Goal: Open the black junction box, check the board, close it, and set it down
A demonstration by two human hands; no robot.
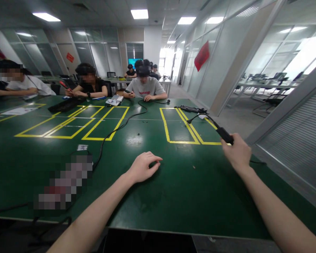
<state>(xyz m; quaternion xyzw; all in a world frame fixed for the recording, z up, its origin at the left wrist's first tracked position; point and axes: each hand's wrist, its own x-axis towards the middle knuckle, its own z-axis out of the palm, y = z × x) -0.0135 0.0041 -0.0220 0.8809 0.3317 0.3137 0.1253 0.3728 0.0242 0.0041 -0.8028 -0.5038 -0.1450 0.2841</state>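
My right hand (237,151) is closed around the black handle of a corded tool (221,131), held just above the right part of the green table (173,182). The tool's thin front end points away from me toward a yellow taped rectangle (177,126). Its cable trails off to the right behind my wrist. My left hand (143,167) rests on the table near the middle, fingers loosely curled and slightly apart, holding nothing.
A black cable (116,130) snakes from the far side to a blurred object (63,182) at front left. More yellow taped boxes (73,123) mark the left. Several people sit at the far edge. Another black tool (191,109) lies far right. Glass partitions stand right.
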